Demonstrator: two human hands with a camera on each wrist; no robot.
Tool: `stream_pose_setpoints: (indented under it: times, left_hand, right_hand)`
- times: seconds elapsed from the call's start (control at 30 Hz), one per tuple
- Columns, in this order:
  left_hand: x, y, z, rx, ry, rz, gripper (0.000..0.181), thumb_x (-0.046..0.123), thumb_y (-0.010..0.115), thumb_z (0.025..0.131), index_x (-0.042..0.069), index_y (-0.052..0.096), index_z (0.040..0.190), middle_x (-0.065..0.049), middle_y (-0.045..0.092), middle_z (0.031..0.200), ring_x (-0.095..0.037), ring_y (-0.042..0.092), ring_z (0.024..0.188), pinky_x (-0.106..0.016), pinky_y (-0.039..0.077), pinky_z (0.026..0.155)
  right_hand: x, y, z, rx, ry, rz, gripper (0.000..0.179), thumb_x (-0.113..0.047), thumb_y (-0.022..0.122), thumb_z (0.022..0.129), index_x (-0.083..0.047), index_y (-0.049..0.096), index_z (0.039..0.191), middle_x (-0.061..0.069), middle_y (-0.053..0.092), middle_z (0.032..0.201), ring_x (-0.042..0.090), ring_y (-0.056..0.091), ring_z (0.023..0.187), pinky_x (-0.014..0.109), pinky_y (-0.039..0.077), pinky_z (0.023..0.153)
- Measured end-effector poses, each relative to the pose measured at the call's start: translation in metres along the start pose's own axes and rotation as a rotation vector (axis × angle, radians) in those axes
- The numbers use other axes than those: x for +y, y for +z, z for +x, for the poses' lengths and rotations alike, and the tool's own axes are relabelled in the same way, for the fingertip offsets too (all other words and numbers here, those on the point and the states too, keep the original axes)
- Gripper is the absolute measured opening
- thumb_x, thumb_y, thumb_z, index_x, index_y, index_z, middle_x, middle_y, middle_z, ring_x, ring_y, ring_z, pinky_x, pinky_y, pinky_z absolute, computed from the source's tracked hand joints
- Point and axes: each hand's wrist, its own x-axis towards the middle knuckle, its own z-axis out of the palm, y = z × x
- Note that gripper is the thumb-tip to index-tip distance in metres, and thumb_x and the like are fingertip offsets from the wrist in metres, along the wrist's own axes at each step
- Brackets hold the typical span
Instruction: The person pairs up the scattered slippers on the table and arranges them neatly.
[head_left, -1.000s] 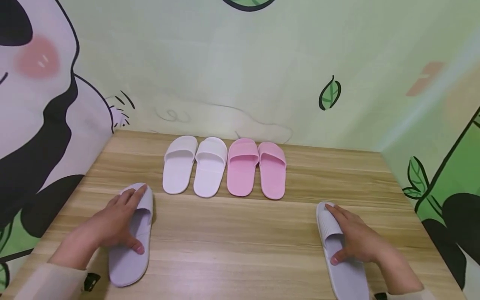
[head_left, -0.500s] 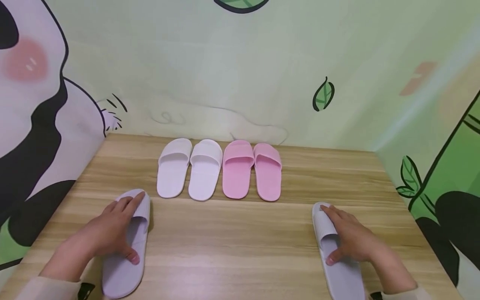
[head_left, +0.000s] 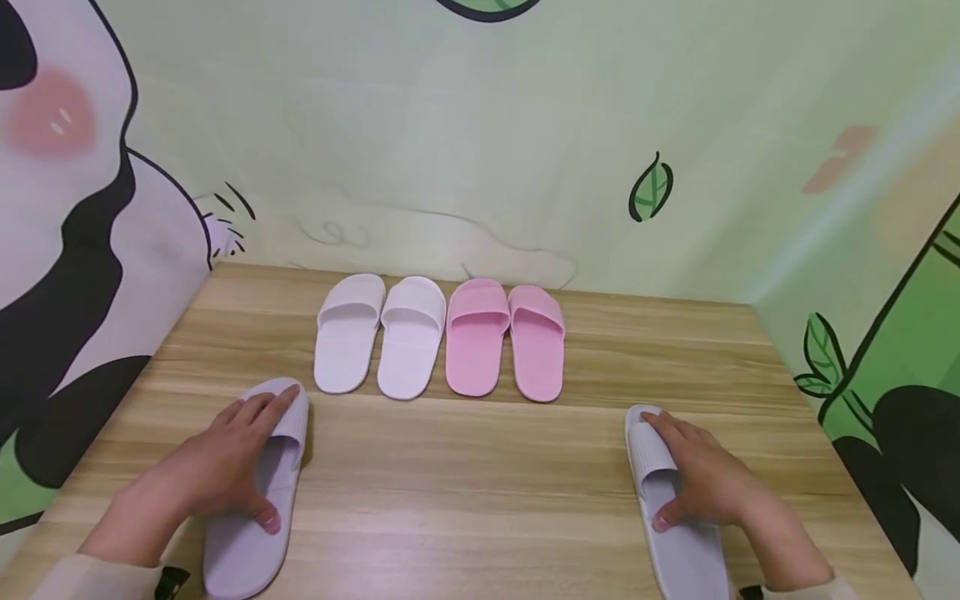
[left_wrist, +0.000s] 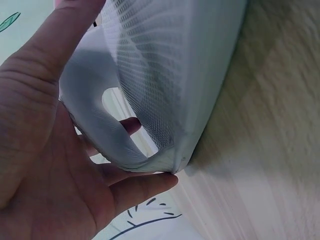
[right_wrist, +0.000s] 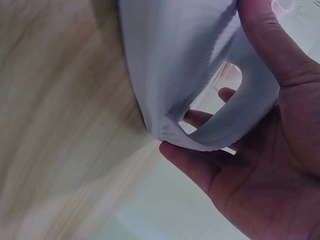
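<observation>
Two grey slippers with ribbed straps lie far apart on a wooden surface. At the left, my left hand [head_left: 225, 462] grips the left grey slipper [head_left: 243, 562], fingers over its strap and thumb on the inner edge of the footbed. At the right, my right hand [head_left: 708, 475] holds the right grey slipper [head_left: 693, 562] the same way, thumb toward the middle. The left wrist view shows fingers around the outer side of the strap [left_wrist: 87, 100]. In the right wrist view, fingertips meet the side of the slipper [right_wrist: 175, 65] low by the wood.
A pair of white slippers [head_left: 347, 350] and a pair of pink slippers [head_left: 476, 354] stand side by side near the back wall [head_left: 465, 150]. The wooden surface [head_left: 465, 483] is bounded by painted walls, with a panda [head_left: 168, 225] at the left.
The camera view has shifted slightly; in it the left hand and slipper sit a little lower. Both hands keep their hold on the grey slippers.
</observation>
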Motion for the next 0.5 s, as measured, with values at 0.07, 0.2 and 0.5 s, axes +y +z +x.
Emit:
stream_pose_setpoints:
  times: [0.07,0.2,0.5]
  left_hand:
    - [0.0021,0.0002,0.0011,-0.001,0.009,-0.003,0.166,0.075,0.091,0.031,0.012,0.015,0.164,-0.031,0.039,0.152,-0.067,0.036,0.135,-0.077,0.047,0.093]
    - [0.0051,0.001,0.0021,0.002,0.025,0.004,0.165,0.075,0.091,0.03,0.011,0.018,0.164,-0.031,0.041,0.151,-0.065,0.038,0.134,-0.075,0.047,0.096]
    - [0.0072,0.0028,-0.0006,-0.004,0.041,0.003,0.166,0.075,0.091,0.029,0.014,0.016,0.164,-0.03,0.041,0.151,-0.059,0.04,0.135,-0.073,0.047,0.098]
  right_hand:
    - [0.0008,0.0005,-0.0009,0.002,0.004,-0.002,0.139,-0.043,0.103,0.042,-0.012,0.033,0.158,0.037,0.042,0.152,0.06,0.044,0.135,0.073,0.045,0.1]
    - [0.0022,0.0017,-0.0023,0.01,0.002,-0.003,0.139,-0.044,0.103,0.041,-0.012,0.033,0.158,0.036,0.042,0.152,0.059,0.044,0.135,0.073,0.045,0.1]
    - [0.0004,0.0007,-0.0004,0.016,-0.015,-0.005,0.136,-0.044,0.102,0.044,-0.012,0.034,0.158,0.036,0.041,0.154,0.059,0.044,0.136,0.072,0.045,0.102]
